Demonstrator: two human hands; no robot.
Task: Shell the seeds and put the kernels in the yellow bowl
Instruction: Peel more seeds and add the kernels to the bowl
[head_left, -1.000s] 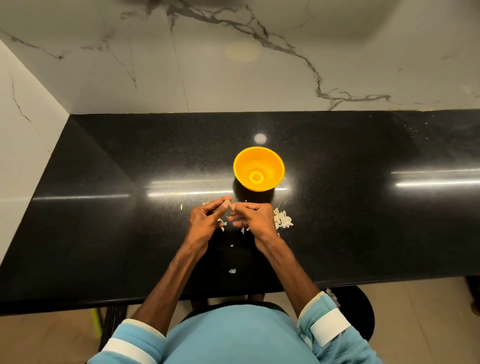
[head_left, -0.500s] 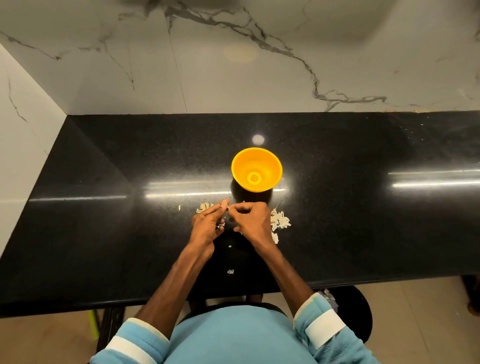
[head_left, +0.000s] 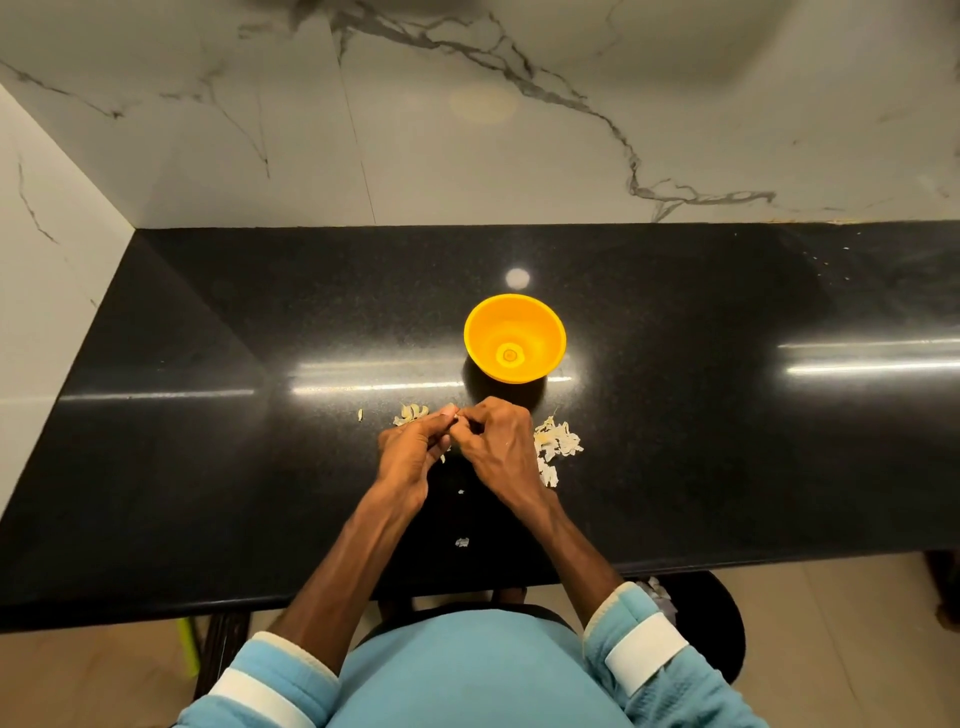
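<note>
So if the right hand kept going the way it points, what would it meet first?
The left hand: the right hand points forward-left at it, and both pinch one seed between them. Depth is unclear.

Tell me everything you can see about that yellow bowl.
The yellow bowl is small, round and looks like glossy plastic, with a wide rim tapering to a narrow base. It stands upright on the black countertop, just beyond the left hand and right hand, which do not touch it. A small round mark sits at its bottom centre; kernel or moulding, I cannot tell.
</note>
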